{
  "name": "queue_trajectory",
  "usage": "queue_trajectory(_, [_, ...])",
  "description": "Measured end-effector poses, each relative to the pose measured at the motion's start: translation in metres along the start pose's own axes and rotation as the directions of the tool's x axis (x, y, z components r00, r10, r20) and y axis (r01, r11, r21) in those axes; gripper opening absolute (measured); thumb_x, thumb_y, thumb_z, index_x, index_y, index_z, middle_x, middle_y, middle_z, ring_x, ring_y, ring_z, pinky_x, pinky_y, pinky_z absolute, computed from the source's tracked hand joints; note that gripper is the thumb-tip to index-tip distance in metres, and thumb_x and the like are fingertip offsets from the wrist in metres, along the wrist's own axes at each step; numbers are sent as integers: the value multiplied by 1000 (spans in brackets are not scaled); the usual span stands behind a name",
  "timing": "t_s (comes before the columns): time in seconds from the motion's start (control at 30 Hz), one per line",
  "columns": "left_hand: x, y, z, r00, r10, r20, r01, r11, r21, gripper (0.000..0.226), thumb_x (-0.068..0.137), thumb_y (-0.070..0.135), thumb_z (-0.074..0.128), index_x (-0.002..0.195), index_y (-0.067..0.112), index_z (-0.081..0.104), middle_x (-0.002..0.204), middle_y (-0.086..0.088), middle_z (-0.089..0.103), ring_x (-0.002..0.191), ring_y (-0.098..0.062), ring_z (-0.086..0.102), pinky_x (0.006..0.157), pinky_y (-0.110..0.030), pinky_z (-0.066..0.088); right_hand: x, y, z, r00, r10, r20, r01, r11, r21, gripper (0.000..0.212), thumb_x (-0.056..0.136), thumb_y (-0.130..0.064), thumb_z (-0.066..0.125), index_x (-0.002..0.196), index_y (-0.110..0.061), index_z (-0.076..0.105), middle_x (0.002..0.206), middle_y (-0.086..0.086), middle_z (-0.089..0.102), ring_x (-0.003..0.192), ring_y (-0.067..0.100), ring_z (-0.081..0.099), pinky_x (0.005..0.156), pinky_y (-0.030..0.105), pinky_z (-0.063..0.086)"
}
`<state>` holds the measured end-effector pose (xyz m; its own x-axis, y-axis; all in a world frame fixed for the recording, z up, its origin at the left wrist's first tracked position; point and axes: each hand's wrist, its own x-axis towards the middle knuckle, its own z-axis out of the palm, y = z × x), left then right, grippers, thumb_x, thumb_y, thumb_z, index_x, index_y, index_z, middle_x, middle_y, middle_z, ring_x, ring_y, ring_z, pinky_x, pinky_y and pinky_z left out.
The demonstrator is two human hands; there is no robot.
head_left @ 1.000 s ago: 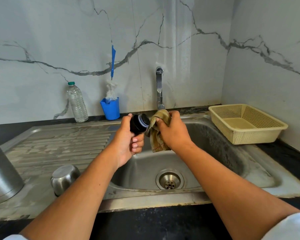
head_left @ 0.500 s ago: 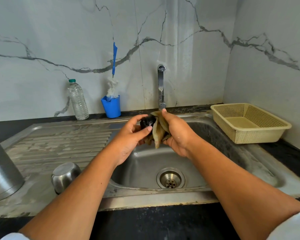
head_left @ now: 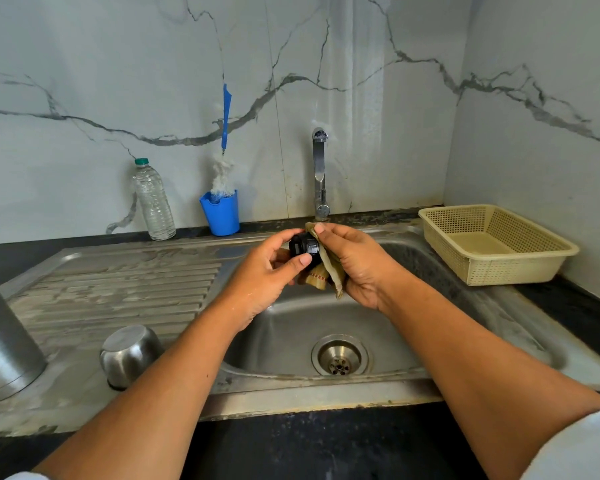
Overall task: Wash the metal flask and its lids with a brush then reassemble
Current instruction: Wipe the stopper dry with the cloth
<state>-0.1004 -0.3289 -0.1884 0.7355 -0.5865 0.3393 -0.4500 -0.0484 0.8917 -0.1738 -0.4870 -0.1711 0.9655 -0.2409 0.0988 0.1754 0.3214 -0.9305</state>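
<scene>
Lid (head_left: 303, 249) wipe below tap (head_left: 320, 174)

Our left hand (head_left: 264, 275) pinches the black lid just below the tap, curled round it. Our right hand (head_left: 355, 265) grips the cloth (head_left: 328, 271), pressed on the lid's right side. We judge the lid axis runs left-right, so wiping falls to the right hand. Flask body (head_left: 4, 351) sits far left of the tap.

Kitchen: steel sink (head_left: 125, 292) w/ tap (head_left: 320, 171) (marble-look wall (head_left: 118, 64)).

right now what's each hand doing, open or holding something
Left hand: grips the black lid.
Right hand: holds the cloth against the lid.
</scene>
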Motion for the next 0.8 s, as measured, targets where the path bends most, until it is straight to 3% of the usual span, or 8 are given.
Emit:
queue_trajectory(0.13, [1,0,3,999,-27,-31,27,999,28,38,103,35,60,140,34,52,113,1,70,98,-11,70,77,-24,56,0,2,1,998,-57,14,57,997,-45,28,104,-21,57,126,-4,64,109,25,70,87,34,68,61,39,61])
queue_trajectory(0.3, [6,0,9,989,-126,-76,122,991,-52,42,106,52,43,140,28,52,119,-3,71,107,-20,70,77,-29,55,3,8,5,992,-119,33,120,992,-35,19,104,-15,57,119,-11,69,105,15,74,95,29,70,84,49,59])
queue_trajectory(0.47, [9,-7,3,970,-215,-114,200,971,-130,63,92,80,41,114,28,67,86,-4,68,80,-19,63,68,-35,50,6,13,7,982,-182,48,187,970,-155,28,99,-9,64,126,-15,68,118,14,73,111,30,69,95,51,57])
queue_trajectory(0.6, [7,-4,4,949,-306,-78,282,932,-228,58,98,71,42,98,17,63,66,1,50,57,-10,45,54,-28,41,6,13,5,982,-185,28,187,964,-187,25,98,-10,66,121,-17,70,118,12,73,118,31,67,102,53,53])
queue_trajectory(0.7, [2,-1,7,967,-253,-38,249,964,-98,55,98,66,45,120,18,60,77,-1,55,67,-11,49,62,-28,44,6,11,3,991,-133,-26,123,964,-235,20,102,-19,62,119,-12,69,114,20,72,107,34,70,97,60,55])
queue_trajectory(0.8, [-3,6,13,987,-158,15,157,986,62,42,104,51,48,132,20,53,95,0,60,79,-9,53,70,-25,45,6,10,1,993,-57,-103,32,972,-233,28,105,-24,56,117,-1,66,114,31,68,93,34,69,93,63,55])
